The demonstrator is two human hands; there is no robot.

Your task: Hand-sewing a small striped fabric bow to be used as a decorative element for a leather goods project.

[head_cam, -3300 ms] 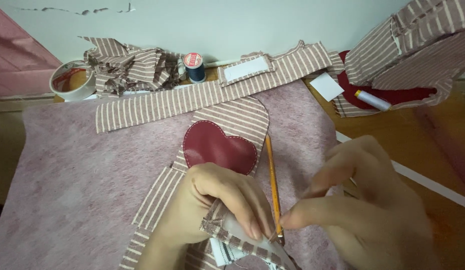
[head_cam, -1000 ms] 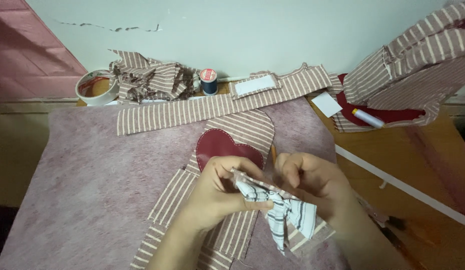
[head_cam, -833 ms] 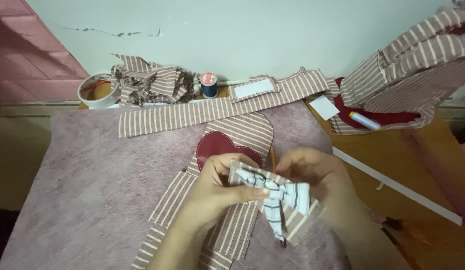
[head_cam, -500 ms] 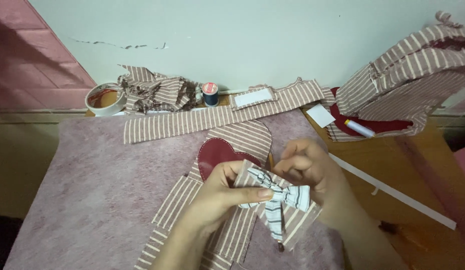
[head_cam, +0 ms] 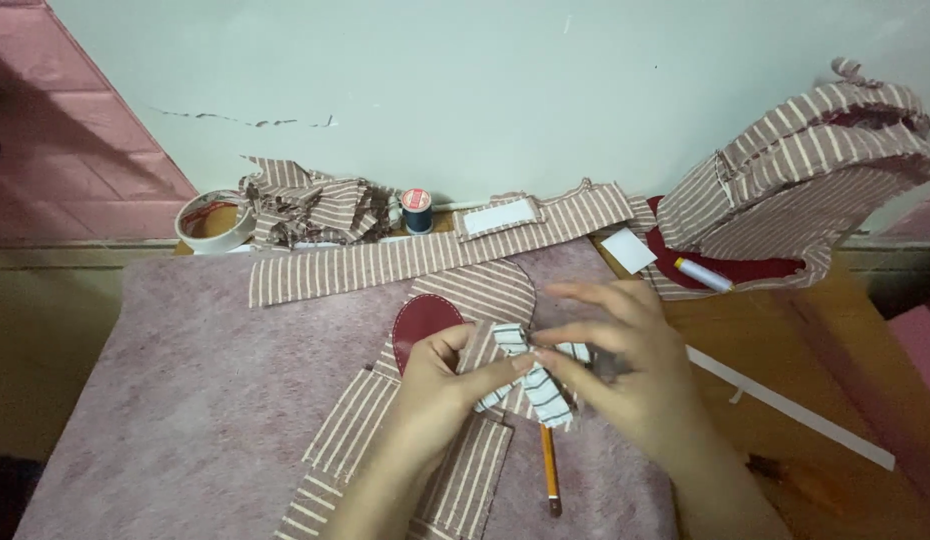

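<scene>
Two hands pinching a small white striped fabric bow (head_cam: 533, 375) above a mauve felt mat (head_cam: 185, 400).

Left hand (head_cam: 440, 395) gripping the bow between thumb and fingers; right hand (head_cam: 625, 370) pinching its other side, fingers partly spread. Beneath: brown striped fabric pieces (head_cam: 465, 470), a dark red heart patch (head_cam: 420, 320), a pencil (head_cam: 550, 475). Farther back, by the wall: long striped strip (head_cam: 435, 255), thread spool (head_cam: 416, 210), tape roll (head_cam: 213, 220).

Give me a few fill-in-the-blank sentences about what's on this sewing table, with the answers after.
1. Both hands, the left hand and the right hand, pinch a small striped fabric ____.
2. The pencil lies on the ____ felt mat.
3. The thread spool by the wall holds ____ thread.
4. The dark red patch on the striped panel is shaped like a ____.

Missing words: bow; pink; blue; heart
</scene>
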